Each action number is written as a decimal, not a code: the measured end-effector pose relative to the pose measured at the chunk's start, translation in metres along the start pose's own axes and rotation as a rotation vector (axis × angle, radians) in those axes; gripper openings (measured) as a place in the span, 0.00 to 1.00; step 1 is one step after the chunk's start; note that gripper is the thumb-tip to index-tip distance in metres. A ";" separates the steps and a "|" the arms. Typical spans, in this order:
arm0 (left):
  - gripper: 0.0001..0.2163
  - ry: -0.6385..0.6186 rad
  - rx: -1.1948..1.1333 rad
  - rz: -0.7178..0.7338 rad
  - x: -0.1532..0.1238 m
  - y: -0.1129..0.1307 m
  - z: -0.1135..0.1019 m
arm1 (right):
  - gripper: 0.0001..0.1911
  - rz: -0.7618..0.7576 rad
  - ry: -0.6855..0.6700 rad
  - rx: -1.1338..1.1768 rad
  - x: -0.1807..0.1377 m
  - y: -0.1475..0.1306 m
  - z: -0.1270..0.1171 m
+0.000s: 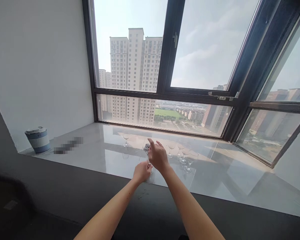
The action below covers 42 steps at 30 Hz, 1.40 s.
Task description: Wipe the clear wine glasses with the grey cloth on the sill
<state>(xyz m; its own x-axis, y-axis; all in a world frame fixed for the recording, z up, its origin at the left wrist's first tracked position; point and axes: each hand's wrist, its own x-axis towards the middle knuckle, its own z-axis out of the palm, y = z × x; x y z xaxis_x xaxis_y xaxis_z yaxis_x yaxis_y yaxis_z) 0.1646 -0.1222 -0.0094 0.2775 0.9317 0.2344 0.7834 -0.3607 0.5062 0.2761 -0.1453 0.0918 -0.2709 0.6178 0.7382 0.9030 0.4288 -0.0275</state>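
Observation:
My left hand [141, 172] is closed low around the stem of a wine glass, just above the sill; part of the glass's clear foot [151, 171] shows beside my fingers. Above it, my right hand [158, 156] pinches a crumpled grey cloth [146, 148] at the bowl, index finger raised. Most of the bowl is hidden behind my hands, so I cannot tell how far the cloth goes inside. One wine glass [125, 137] stands upright to the left, apart from my hands. Several more stand in a group to the right, the closest being a clear glass [190, 161].
Glossy grey tiles cover the window sill [120, 163], which drops off at its front edge. A blue and white bucket [38, 140] stands at the far left, beside a pixelated patch. Dark-framed windows [162, 66] rise behind the sill.

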 end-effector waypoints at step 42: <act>0.12 -0.022 0.031 0.016 0.002 -0.002 0.001 | 0.43 0.087 -0.552 -0.051 0.013 -0.018 0.000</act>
<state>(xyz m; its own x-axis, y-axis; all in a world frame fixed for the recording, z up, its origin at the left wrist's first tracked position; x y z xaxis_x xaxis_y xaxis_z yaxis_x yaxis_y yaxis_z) 0.1644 -0.1200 -0.0108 0.3021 0.9266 0.2240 0.7953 -0.3745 0.4767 0.2559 -0.1451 0.1015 -0.3164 0.9089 0.2717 0.9412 0.3365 -0.0298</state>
